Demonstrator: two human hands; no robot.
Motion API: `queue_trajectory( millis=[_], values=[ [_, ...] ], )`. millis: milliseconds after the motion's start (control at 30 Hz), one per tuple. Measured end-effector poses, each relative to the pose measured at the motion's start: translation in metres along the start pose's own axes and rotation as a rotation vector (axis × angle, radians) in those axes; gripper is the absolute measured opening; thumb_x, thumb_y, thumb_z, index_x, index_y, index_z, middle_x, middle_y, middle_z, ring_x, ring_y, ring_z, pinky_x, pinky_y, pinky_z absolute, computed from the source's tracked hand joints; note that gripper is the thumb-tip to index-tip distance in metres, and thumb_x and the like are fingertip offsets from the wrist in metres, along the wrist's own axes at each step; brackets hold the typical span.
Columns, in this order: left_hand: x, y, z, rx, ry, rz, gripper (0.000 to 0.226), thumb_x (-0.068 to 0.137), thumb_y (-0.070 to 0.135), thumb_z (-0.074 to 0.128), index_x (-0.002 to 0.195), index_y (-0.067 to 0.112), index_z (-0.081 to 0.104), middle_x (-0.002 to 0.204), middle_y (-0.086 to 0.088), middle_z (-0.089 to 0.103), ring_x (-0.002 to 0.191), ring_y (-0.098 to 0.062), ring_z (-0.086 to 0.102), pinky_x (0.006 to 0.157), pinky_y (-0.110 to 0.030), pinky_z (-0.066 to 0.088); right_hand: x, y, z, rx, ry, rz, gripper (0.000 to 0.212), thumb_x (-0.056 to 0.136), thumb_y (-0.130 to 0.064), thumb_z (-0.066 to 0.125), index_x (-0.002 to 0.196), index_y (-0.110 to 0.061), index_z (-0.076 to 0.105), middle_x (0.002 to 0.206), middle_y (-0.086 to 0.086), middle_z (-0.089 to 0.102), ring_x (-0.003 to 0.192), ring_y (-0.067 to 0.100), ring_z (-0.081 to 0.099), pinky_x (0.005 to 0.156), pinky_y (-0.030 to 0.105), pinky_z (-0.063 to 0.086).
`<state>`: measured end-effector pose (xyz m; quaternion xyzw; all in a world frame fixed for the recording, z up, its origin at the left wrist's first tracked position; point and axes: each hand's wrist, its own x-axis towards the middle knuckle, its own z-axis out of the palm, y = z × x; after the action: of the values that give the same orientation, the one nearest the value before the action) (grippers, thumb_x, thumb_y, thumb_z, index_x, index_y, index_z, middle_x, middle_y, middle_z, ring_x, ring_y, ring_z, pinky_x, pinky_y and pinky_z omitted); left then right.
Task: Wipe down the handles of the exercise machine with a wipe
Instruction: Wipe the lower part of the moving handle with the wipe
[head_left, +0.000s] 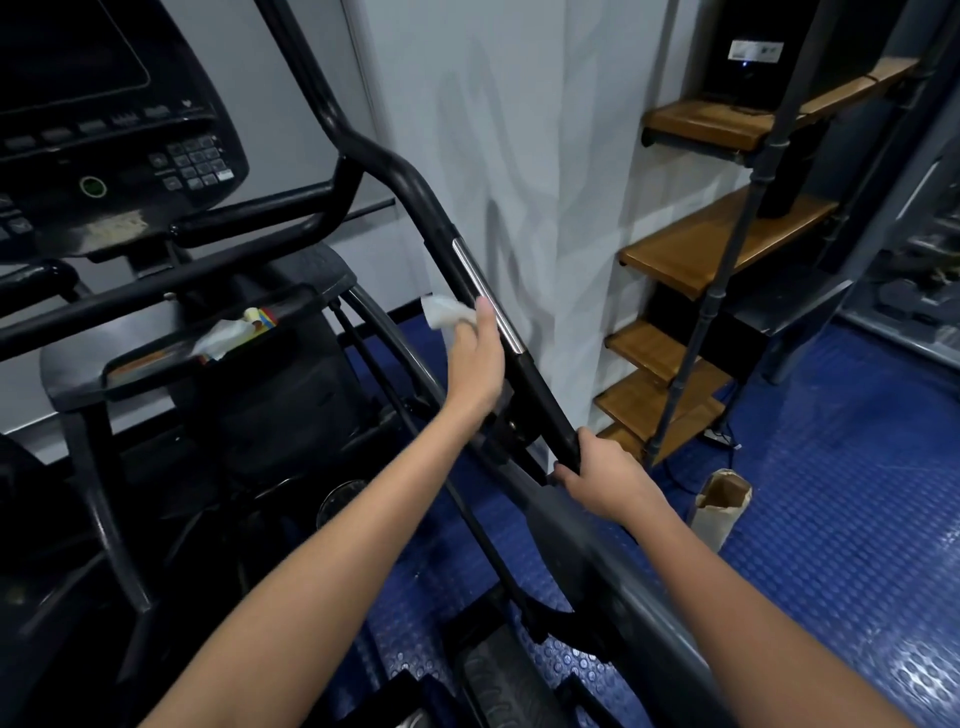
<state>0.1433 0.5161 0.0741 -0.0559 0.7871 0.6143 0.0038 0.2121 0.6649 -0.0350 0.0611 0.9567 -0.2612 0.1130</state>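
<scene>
The left grip (475, 358) sits on the handle (470, 270) with the wipe (447, 312) at its far-left side. The right grip (605, 480) is nearer, lower on the same handle. The console (104, 130) lies far left; the shelves (711, 244) right; the paper bag (719, 506) just right of the right grip.

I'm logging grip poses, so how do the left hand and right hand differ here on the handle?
The left hand sits higher on the handle, beside its silver strip, holding a white wipe. The right hand sits lower, gripping the black end with no wipe. Both are bare and on the same handle.
</scene>
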Motion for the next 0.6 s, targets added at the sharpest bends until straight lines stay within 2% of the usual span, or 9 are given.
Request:
queue_trajectory(
  millis=[33, 67, 133, 200, 267, 333, 367, 500, 600],
  values=[
    [0.009, 0.012, -0.008, -0.039, 0.027, -0.002, 0.073, 0.105, 0.064, 0.016, 0.143, 0.012, 0.050, 0.136, -0.002, 0.056, 0.126, -0.016, 0.052, 0.108, -0.028, 0.034, 0.000, 0.000, 0.000, -0.003, -0.003, -0.001, 0.027, 0.094, -0.044, 0.057, 0.106, -0.023, 0.044, 0.090, 0.002, 0.060, 0.075, 0.021, 0.063, 0.068, 0.045, 0.059],
    [0.017, 0.021, -0.015, -0.062, 0.063, -0.025, 0.082, 0.101, 0.070, 0.011, 0.154, 0.015, 0.039, 0.151, -0.005, 0.048, 0.139, -0.020, 0.044, 0.117, -0.037, 0.028, 0.000, 0.000, -0.001, 0.000, -0.007, -0.002, 0.027, 0.094, -0.044, 0.057, 0.106, -0.024, 0.044, 0.089, 0.002, 0.060, 0.074, 0.021, 0.064, 0.066, 0.044, 0.059],
    [0.029, 0.024, -0.021, -0.113, 0.119, -0.059, 0.089, 0.095, 0.078, 0.003, 0.161, 0.024, 0.028, 0.160, -0.006, 0.041, 0.149, -0.024, 0.033, 0.123, -0.046, 0.018, 0.000, -0.001, -0.002, 0.008, -0.011, -0.001, 0.025, 0.093, -0.043, 0.056, 0.103, -0.024, 0.044, 0.088, 0.002, 0.060, 0.072, 0.021, 0.064, 0.065, 0.044, 0.060],
    [0.028, 0.012, -0.020, -0.050, 0.110, -0.070, 0.092, 0.094, 0.079, 0.001, 0.161, 0.024, 0.030, 0.160, -0.010, 0.040, 0.152, -0.028, 0.030, 0.126, -0.051, 0.017, 0.000, -0.001, -0.002, 0.009, -0.011, 0.003, 0.024, 0.093, -0.043, 0.056, 0.103, -0.024, 0.045, 0.088, 0.002, 0.060, 0.072, 0.021, 0.064, 0.065, 0.044, 0.060],
    [0.016, -0.015, -0.009, 0.057, 0.051, -0.047, 0.086, 0.101, 0.070, 0.005, 0.153, 0.015, 0.046, 0.151, -0.014, 0.051, 0.145, -0.031, 0.041, 0.121, -0.044, 0.028, -0.001, 0.000, -0.001, 0.014, 0.004, 0.006, 0.024, 0.092, -0.043, 0.056, 0.103, -0.025, 0.045, 0.088, 0.001, 0.061, 0.073, 0.021, 0.064, 0.066, 0.044, 0.060],
    [-0.005, -0.040, 0.005, 0.163, -0.047, -0.022, 0.074, 0.107, 0.057, 0.011, 0.129, 0.009, 0.063, 0.125, -0.013, 0.066, 0.127, -0.031, 0.056, 0.101, -0.037, 0.041, -0.001, 0.000, -0.001, 0.021, 0.010, 0.003, 0.025, 0.091, -0.044, 0.058, 0.104, -0.026, 0.046, 0.088, 0.000, 0.061, 0.074, 0.020, 0.064, 0.068, 0.044, 0.059],
    [-0.013, -0.048, 0.009, 0.192, -0.074, -0.004, 0.072, 0.107, 0.053, 0.013, 0.121, 0.005, 0.065, 0.117, -0.013, 0.068, 0.118, -0.031, 0.060, 0.094, -0.037, 0.042, -0.001, 0.000, -0.001, 0.022, 0.011, 0.002, 0.025, 0.091, -0.044, 0.059, 0.103, -0.026, 0.046, 0.088, 0.000, 0.061, 0.074, 0.020, 0.064, 0.068, 0.045, 0.059],
    [0.011, -0.024, 0.006, 0.208, 0.033, 0.045, 0.053, 0.111, 0.039, 0.024, 0.128, 0.000, 0.054, 0.110, -0.007, 0.056, 0.102, -0.021, 0.052, 0.084, -0.029, 0.036, -0.001, -0.001, -0.001, 0.011, 0.002, 0.006, 0.025, 0.093, -0.042, 0.058, 0.105, -0.025, 0.045, 0.088, 0.000, 0.060, 0.074, 0.020, 0.064, 0.068, 0.045, 0.059],
    [0.047, 0.014, -0.007, 0.161, 0.111, 0.063, 0.054, 0.111, 0.040, 0.026, 0.137, -0.004, 0.041, 0.109, -0.008, 0.055, 0.096, -0.020, 0.054, 0.078, -0.031, 0.040, -0.002, -0.001, -0.002, 0.003, -0.006, -0.003, 0.024, 0.094, -0.040, 0.058, 0.104, -0.023, 0.045, 0.087, 0.001, 0.060, 0.072, 0.020, 0.064, 0.067, 0.045, 0.060]
  ],
)
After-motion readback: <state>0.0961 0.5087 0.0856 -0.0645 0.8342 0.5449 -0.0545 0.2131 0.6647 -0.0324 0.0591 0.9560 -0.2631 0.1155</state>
